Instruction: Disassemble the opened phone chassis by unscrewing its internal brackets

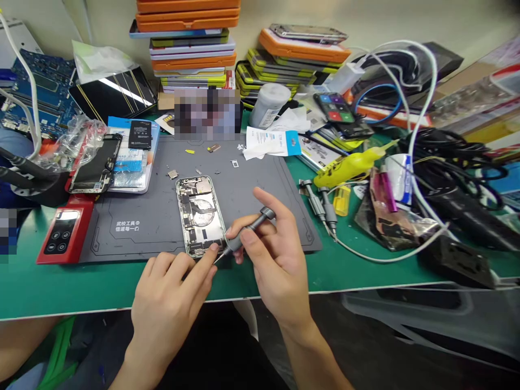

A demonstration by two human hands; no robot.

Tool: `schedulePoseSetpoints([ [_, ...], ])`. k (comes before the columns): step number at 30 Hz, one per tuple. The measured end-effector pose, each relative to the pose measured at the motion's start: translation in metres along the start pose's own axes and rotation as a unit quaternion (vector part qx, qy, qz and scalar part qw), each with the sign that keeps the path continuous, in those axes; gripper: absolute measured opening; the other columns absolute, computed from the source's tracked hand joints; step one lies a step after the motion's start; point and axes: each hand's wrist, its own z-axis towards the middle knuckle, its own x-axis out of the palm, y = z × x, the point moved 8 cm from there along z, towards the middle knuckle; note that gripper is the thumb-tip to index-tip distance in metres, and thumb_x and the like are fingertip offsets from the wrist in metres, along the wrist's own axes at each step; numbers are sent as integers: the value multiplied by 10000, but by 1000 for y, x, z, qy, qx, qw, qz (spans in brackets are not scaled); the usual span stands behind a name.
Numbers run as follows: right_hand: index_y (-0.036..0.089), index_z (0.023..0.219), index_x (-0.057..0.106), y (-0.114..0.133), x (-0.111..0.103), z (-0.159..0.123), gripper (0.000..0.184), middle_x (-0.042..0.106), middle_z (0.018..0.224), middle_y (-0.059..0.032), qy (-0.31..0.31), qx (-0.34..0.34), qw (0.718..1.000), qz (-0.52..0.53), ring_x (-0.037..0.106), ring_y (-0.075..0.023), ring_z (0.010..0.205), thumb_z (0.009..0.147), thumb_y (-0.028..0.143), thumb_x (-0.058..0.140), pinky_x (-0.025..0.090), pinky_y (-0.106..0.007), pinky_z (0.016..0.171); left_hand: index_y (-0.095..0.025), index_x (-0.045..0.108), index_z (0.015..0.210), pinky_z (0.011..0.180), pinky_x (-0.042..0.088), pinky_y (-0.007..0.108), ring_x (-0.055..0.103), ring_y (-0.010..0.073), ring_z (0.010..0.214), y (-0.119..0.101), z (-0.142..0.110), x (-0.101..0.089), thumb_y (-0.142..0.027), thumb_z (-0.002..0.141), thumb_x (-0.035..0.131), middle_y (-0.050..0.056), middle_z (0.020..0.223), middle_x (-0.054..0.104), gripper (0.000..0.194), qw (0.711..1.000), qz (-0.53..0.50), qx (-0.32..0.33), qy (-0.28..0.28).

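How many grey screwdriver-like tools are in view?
3: the held tool in the right hand; the inner tool on the green table, right of the grey mat; the outer tool just beyond it. More may be hidden.

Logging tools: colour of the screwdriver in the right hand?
The screwdriver is dark grey, best seen in the head view.

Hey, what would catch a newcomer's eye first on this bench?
Probably the opened phone on the grey mat, its insides bare, with the left hand at its near end and a screwdriver in the right hand. Next, the tall stack of colourful cases behind, and the bright yellow bottle right of the mat.
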Motion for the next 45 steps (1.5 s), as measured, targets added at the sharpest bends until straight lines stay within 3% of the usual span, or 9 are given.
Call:
schedulePoseSetpoints([
  [20, 325, 1521, 524, -1, 0, 2, 443, 748, 973, -20, 3, -27, 1000, 11, 635, -118, 708, 1090, 276, 614, 576, -222, 578, -169, 688, 1410, 737, 386, 368, 481, 198, 777, -1, 2, -3, -158, 1057, 674, -4, 807, 638, 353, 1000, -5, 2, -4],
  [45, 304, 1501, 520, 1, 3, 2, 432, 723, 931, -17, 5, 1, 1000, 4, 628, -138, 715, 1080, 299, 616, 573, -245, 582, -161, 706, 1397, 754, 405, 360, 517, 192, 776, -1, 1, -4, -169, 1058, 679, 0, 794, 635, 339, 1000, 2, 6, -11],
])
